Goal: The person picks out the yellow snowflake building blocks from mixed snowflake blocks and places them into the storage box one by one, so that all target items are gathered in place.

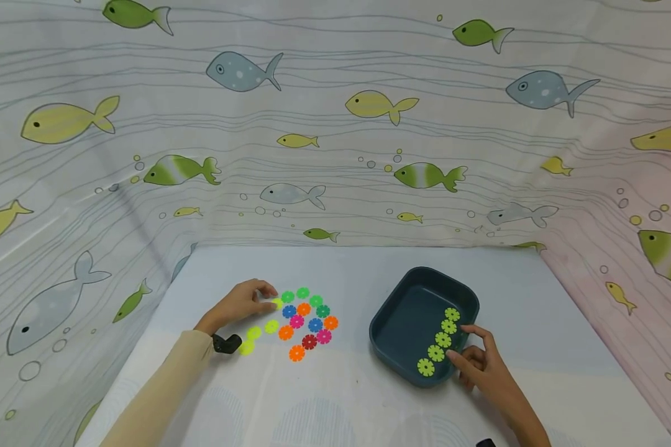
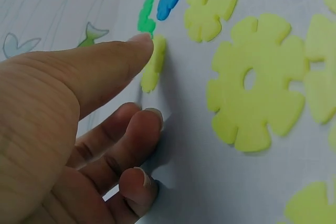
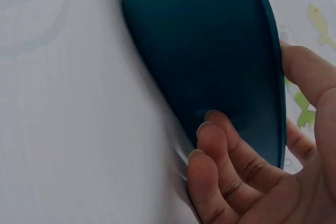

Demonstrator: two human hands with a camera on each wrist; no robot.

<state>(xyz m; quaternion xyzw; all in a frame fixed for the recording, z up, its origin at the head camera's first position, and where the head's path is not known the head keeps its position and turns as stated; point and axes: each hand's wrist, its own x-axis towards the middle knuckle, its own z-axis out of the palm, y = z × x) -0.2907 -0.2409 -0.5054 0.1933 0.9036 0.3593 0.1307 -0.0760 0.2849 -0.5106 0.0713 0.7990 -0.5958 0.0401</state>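
My left hand (image 1: 241,304) is over the table's left side, its thumb tip at a yellow-green flower-shaped plastic disc (image 1: 278,303). In the left wrist view, the thumb reaches that disc (image 2: 155,66), while the other visible fingers are loosely bent below, apart from it. My right hand (image 1: 483,363) grips the right side of a dark blue-green tray (image 1: 397,323). Its thumb and a finger reach over the rim, and other fingers press the outer wall (image 3: 210,51). Inside the tray, several yellow-green discs (image 1: 443,339) lie in a row along the right side.
Green (image 1: 303,292), blue (image 1: 315,325), orange (image 1: 297,353), pink (image 1: 324,336) and dark red (image 1: 309,342) discs lie clustered right of my left hand. More yellow-green discs (image 1: 254,333) lie nearer me. A fish-patterned sheet (image 1: 335,124) rises behind and beside the white table (image 1: 346,410).
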